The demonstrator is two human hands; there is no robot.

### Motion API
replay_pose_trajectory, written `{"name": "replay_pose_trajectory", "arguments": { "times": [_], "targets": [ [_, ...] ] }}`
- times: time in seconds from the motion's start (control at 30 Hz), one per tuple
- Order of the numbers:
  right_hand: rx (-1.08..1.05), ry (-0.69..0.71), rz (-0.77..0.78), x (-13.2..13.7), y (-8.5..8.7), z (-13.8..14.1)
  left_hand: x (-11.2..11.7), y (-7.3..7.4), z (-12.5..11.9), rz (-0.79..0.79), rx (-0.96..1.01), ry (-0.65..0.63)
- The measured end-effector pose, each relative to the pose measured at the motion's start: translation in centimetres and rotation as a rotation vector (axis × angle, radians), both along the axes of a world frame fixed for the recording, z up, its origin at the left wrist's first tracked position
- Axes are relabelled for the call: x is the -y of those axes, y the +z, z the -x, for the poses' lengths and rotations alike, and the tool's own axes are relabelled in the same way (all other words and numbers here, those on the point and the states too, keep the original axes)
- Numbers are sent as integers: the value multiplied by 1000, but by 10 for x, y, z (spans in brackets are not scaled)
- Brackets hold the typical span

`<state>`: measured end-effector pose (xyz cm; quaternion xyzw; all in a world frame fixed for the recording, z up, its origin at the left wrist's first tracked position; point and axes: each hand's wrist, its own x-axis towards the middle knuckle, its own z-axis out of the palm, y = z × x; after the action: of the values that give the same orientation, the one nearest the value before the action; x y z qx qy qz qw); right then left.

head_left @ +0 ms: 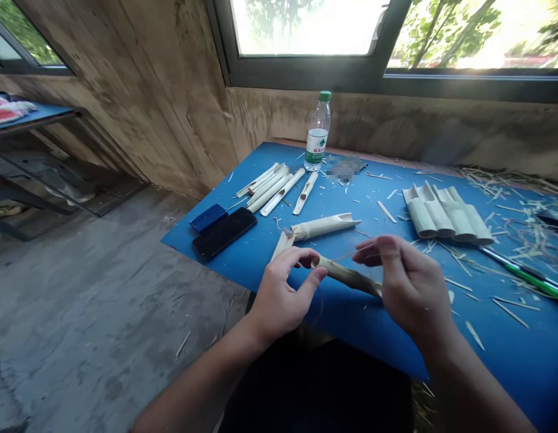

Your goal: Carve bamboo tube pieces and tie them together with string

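My left hand [281, 294] pinches the near end of a short brownish bamboo piece [349, 276] held just above the blue table [342, 313]. The other end of that piece sits in my right hand [407, 282], whose fingertips also pinch a thin sliver or thread that runs toward the piece's left end. Just beyond my hands lie two pale cut bamboo tubes [324, 227], one with a bit of string at its end.
On the table lie a black phone [223, 233], a blue case [207, 217], a row of split bamboo strips [274, 185], a water bottle [317, 132], several curved bamboo sections [445, 213], a green-handled tool [527, 275] and scattered shavings. Concrete floor lies left.
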<state>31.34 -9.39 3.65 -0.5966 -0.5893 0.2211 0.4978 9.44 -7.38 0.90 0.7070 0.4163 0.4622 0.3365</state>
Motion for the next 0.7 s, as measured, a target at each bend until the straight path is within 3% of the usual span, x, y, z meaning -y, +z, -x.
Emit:
{"name": "replay_pose_trajectory", "arguments": {
  "times": [0.13,0.27,0.37,0.57,0.7],
  "targets": [
    [-342,-13,-89,-16,10,-3,-5,0,5,-86,-145,25],
    [-776,183,30,-27,19,9,-10,7,3,-176,-301,15],
    [-934,234,110,-35,19,19,-9,9,7,-161,-368,8],
    [-823,212,223,-46,-1,35,-5,4,36,-62,-615,269],
    [-723,283,266,-52,-11,45,-9,-1,47,56,-823,270]
  ]
}}
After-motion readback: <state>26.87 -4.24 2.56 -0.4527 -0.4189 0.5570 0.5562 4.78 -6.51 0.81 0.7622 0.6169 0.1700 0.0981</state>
